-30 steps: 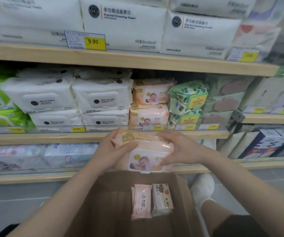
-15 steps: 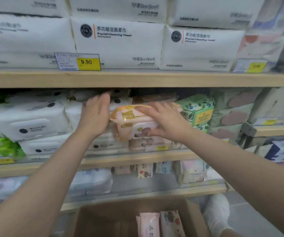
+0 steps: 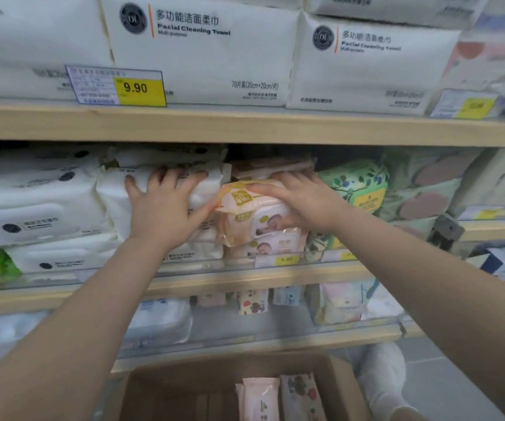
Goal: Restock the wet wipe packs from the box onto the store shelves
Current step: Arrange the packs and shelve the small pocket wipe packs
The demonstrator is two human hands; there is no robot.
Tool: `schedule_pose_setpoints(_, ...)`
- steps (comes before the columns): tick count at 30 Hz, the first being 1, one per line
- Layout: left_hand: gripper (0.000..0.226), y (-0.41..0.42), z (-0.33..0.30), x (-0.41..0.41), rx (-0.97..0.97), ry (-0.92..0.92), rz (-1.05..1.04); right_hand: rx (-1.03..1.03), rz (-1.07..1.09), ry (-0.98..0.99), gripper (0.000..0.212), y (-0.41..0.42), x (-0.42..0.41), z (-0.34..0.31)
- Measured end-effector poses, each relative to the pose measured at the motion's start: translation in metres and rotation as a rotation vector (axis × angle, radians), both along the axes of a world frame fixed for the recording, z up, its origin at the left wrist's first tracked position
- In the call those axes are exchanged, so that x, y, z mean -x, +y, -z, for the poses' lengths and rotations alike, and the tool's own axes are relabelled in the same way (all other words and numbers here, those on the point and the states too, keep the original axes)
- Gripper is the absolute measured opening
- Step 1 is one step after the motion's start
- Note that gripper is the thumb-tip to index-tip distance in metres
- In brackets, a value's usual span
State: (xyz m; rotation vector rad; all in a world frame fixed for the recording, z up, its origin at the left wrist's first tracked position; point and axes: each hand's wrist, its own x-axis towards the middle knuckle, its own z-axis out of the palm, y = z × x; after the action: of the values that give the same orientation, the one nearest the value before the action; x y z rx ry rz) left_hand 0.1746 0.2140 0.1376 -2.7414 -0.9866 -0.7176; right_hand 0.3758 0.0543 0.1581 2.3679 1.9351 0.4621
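Right grip [image 3: 302, 202] grasping orange wipe pack [image 3: 251, 220], left grip [image 3: 166, 208] released, flat against white packs [image 3: 114, 192]

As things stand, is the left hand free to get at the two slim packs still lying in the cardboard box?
Probably yes. The left hand only presses flat on the white wipe pack and holds nothing, and the slim packs lie uncovered in the open cardboard box below. It would just have to drop down.
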Motion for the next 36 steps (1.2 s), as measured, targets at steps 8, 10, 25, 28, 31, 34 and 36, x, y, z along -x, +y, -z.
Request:
schedule_pose_setpoints(8,0.068,-0.006,0.001,-0.01,0.01,-0.036,-0.044,-0.168,0.149,-0.025,0.08,0.004,0.046,0.026)
schedule_pose_setpoints(10,0.073,-0.004,0.004,-0.01,-0.026,-0.053,-0.045,-0.266,0.13,-0.005,0.078,0.012,0.069,0.046)
schedule_pose_setpoints(25,0.043,0.002,0.014,-0.014,-0.104,-0.132,-0.039,-0.397,0.231,-0.07,0.063,0.047,0.048,0.051)
schedule_pose_setpoints(28,0.044,0.002,0.015,-0.014,-0.113,-0.139,-0.032,-0.389,0.261,-0.05,0.064,0.053,0.051,0.052)
schedule_pose_setpoints(31,0.047,0.0,0.013,-0.012,-0.1,-0.108,-0.033,-0.356,0.269,-0.012,0.066,0.053,0.054,0.049)
schedule_pose_setpoints(34,0.055,-0.002,0.01,-0.007,-0.075,-0.062,0.005,-0.257,0.223,0.068,0.078,0.042,0.053,0.038)
schedule_pose_setpoints(36,0.062,-0.011,0.015,0.001,-0.064,-0.077,0.047,-0.237,0.178,0.187,0.082,0.029,0.057,0.026)
